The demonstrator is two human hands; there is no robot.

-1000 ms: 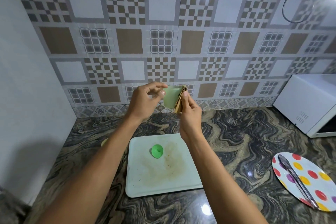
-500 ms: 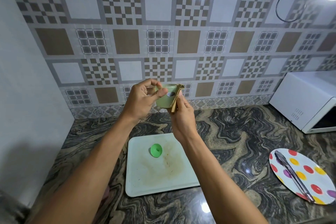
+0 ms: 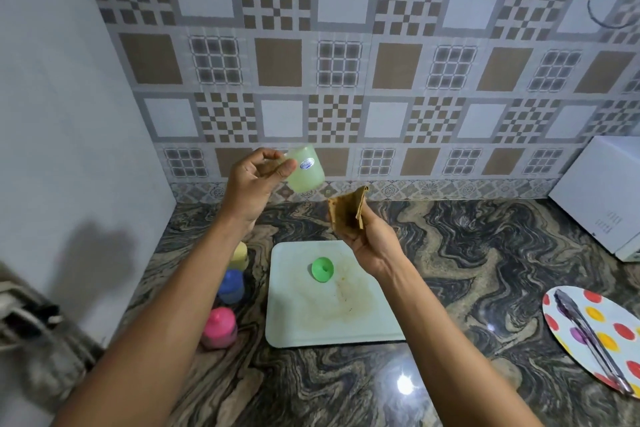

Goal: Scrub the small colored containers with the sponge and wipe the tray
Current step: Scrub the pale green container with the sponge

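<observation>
Left hand (image 3: 251,184) fingers (image 3: 284,169) pinch jar (image 3: 306,172) above tray (image 3: 294,322). Right hand (image 3: 370,243) fingers curl round sponge (image 3: 348,210), apart from jar. Lid (image 3: 322,269) on tray. Three containers (image 3: 231,286) left of tray.

A single wide-angle view, worn on the person's head, looks forward and down. The tiled wall (image 3: 346,45) it faces fills the upper half of the frame, the marbled tabletop (image 3: 485,253) the lower half. Both forearms enter from the bottom edge; the left hand (image 3: 252,184) and right hand (image 3: 367,236) sit near the centre, close to the lens. The frame edges bow outward.
</observation>
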